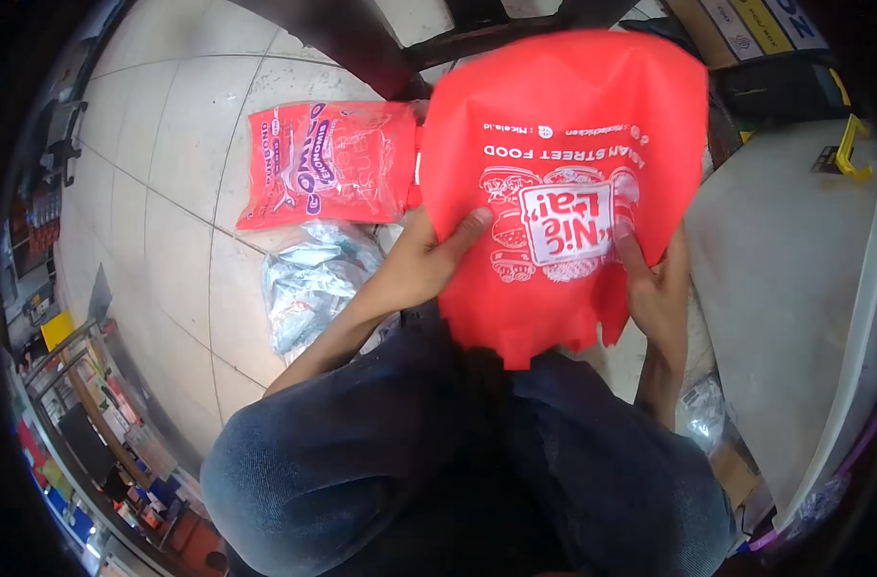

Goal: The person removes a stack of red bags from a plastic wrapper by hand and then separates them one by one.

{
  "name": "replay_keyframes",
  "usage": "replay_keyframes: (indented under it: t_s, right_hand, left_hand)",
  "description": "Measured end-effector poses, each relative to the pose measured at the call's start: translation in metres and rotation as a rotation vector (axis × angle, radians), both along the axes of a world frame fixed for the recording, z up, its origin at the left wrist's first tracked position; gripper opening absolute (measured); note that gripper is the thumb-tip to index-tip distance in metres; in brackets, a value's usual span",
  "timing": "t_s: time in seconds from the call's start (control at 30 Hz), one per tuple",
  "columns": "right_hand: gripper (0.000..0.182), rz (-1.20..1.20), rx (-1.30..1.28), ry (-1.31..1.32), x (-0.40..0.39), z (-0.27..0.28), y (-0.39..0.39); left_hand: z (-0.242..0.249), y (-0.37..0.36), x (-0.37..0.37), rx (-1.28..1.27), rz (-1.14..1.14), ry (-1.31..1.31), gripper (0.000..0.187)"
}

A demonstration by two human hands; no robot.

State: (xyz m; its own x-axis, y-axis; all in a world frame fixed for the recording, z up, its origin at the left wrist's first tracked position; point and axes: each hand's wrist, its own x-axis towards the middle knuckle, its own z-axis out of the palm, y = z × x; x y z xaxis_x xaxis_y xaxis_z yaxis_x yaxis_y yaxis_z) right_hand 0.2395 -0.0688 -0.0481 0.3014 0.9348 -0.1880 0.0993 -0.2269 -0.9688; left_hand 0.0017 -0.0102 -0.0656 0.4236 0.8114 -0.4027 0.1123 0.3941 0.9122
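Note:
A red fabric bag (563, 106) with white print, upside down to my view, is spread out above my knees. Its lower edge is ragged. My left hand (438, 258) grips its left side, thumb on the front and fingers hidden behind. At the right side my right hand (658, 288) holds the bag, with its thumb or a finger lying over the print. Left of the bag, a red and clear plastic package (337, 163) with purple lettering rests on the tiles. Crumpled silvery-white plastic (318, 279) is below that package, beside my left forearm.
A large grey panel or lid (785, 288) stands at the right, near a cardboard box (746, 29). Dark beams (347, 38) cross the top. Clear plastic (703, 409) lies by my right knee. Shelves with goods (101, 413) are at the far left.

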Motion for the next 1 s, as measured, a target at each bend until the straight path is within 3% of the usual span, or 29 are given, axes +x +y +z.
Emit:
replay_keyframes:
  t_s: [0.13,0.2,0.23,0.3,0.37,0.47,0.57,0.6,0.63,0.7,0.77,0.83,0.9,0.93,1.0]
  right_hand:
    - [0.037,-0.018,-0.018,0.196,0.012,0.017,0.003]
    - [0.036,-0.041,-0.066,0.089,0.03,0.012,0.0]
    - [0.036,-0.036,-0.064,0.092,0.037,0.016,-0.001]
    - [0.037,0.194,-0.074,0.007,0.047,0.033,-0.005]
    - [0.041,0.203,-0.14,0.072,0.051,0.036,-0.008]
    - [0.042,0.324,-0.003,0.173,0.051,0.036,-0.013]
    - [0.035,0.187,0.046,0.203,0.034,0.04,-0.008]
    - [0.03,0.195,-0.079,0.012,0.028,0.04,0.001]
    - [0.027,0.203,-0.199,-0.18,0.018,0.043,0.009]
    - [0.023,0.136,-0.193,-0.11,-0.005,0.049,0.018]
    - [0.022,0.179,-0.006,-0.12,-0.017,0.046,0.018]
    - [0.031,0.26,0.049,-0.139,-0.03,0.043,0.02]
    - [0.045,0.266,0.28,-0.274,-0.05,0.043,0.027]
    - [0.056,0.409,0.206,-0.247,-0.041,0.045,0.033]
    - [0.052,0.339,0.226,-0.264,-0.032,0.033,0.035]
  left_hand:
    - [0.005,0.001,-0.032,0.051,-0.136,-0.192,0.037]
    - [-0.013,0.002,-0.056,-0.168,-0.038,-0.697,0.048]
    - [-0.01,0.006,-0.054,-0.165,-0.034,-0.694,0.048]
    - [0.004,0.02,-0.047,-0.485,0.27,-0.79,0.055]
    - [0.012,0.027,-0.047,-0.38,0.187,-0.798,0.051]
    - [0.047,0.018,-0.043,0.044,0.226,-0.346,0.037]
    - [0.064,0.02,-0.034,0.209,0.277,-0.278,0.033]
    - [0.067,0.019,-0.032,0.289,0.303,-0.24,0.03]
    - [0.066,0.027,-0.022,0.15,0.387,-0.23,0.03]
    - [0.067,0.037,-0.011,-0.039,0.579,-0.333,0.031]
    - [0.069,0.044,-0.012,-0.045,0.567,-0.434,0.032]
    - [0.071,0.042,-0.011,-0.062,0.561,-0.534,0.034]
    - [0.074,0.04,0.001,-0.15,0.6,-0.662,0.033]
    - [0.076,0.038,0.01,-0.132,0.649,-0.577,0.034]
    - [0.082,0.041,0.006,0.02,0.517,-0.426,0.035]
